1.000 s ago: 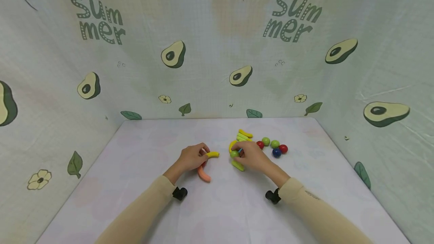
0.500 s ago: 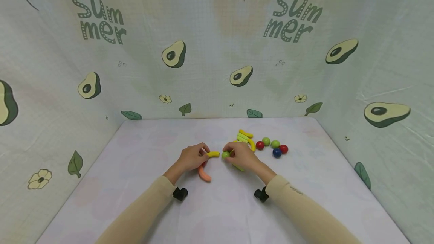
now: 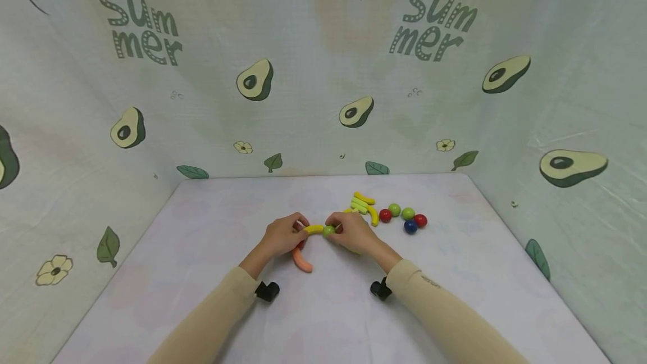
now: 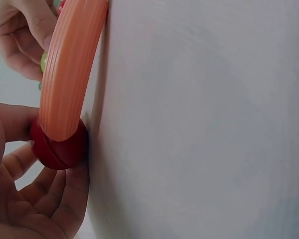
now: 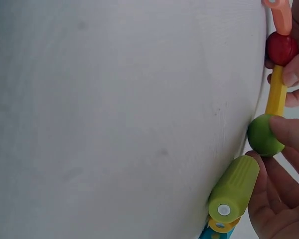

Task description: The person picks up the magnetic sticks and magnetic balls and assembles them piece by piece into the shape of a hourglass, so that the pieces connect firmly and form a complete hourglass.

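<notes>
My left hand (image 3: 282,236) grips a red toy ball (image 4: 57,154) low on the table. An orange curved rod (image 3: 302,261) sticks out of the ball toward me; a yellow curved rod (image 3: 314,230) extends from it to the right. With thumb and fingers, my right hand (image 3: 356,233) pinches a green ball (image 5: 263,135) against the yellow rod's free end. In the right wrist view, orange rod, red ball, yellow rod and green ball form one chain. Beside my right fingers lies a light green rod (image 5: 234,189) with a round metal disc in its end.
Behind my right hand lie yellow rods (image 3: 364,198) and light green rods (image 3: 359,205). Farther right sit red balls (image 3: 385,215), green balls (image 3: 394,209) and a dark blue ball (image 3: 410,227). A patterned cloth (image 3: 303,128) hangs behind the table (image 3: 227,201).
My right hand has moved left with the green ball, from beside the rods up to the yellow rod's end. My left hand has stayed in place on the red ball.
</notes>
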Motion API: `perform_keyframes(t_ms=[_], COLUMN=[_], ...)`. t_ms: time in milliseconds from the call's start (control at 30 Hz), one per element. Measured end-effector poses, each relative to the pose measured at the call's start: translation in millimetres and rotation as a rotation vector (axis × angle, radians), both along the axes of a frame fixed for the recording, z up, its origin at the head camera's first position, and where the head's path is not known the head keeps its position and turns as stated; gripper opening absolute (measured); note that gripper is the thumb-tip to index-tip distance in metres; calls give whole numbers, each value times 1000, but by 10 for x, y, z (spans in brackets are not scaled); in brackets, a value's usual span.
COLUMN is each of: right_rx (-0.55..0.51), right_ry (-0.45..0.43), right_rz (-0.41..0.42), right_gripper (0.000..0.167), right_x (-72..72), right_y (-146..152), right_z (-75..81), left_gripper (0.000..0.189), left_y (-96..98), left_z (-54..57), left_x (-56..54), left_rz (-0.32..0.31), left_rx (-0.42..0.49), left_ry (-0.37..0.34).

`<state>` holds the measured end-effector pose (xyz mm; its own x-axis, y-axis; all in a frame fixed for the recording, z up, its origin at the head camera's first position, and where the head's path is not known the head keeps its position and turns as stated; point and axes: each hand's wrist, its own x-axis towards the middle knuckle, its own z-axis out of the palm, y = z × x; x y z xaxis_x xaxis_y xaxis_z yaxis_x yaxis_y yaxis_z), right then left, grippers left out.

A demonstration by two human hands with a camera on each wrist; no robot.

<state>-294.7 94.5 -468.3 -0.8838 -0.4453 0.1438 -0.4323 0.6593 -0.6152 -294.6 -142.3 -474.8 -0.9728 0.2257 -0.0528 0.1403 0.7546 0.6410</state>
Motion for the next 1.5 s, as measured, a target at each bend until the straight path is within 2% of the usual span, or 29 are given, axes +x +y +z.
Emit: perform_keyframes(t_ms=[367, 700, 933, 1167, 1500], right_rx=[-17, -9, -10, -11, -17], right_ry=[-8, -20, -1, -18, -21], right_rz=[-2, -17, 3, -20, -31], right_gripper=[25, 24, 24, 23, 23], right_x=[-20, -77, -99, -123, -134], right_y=[-48, -105, -142, -184, -224], right_z=[28, 30, 30, 11, -17], left_gripper=[23, 24, 28, 29, 35], left_y=[-14, -47, -84, -114, -82], left_z=[26, 19, -3, -27, 18], left_x=[70, 126, 105, 77, 53], left_rz=[-10, -16, -58, -105, -102], left_rx=[-21, 27, 36, 86, 90], left_ry=[56, 2, -19, -53, -60])
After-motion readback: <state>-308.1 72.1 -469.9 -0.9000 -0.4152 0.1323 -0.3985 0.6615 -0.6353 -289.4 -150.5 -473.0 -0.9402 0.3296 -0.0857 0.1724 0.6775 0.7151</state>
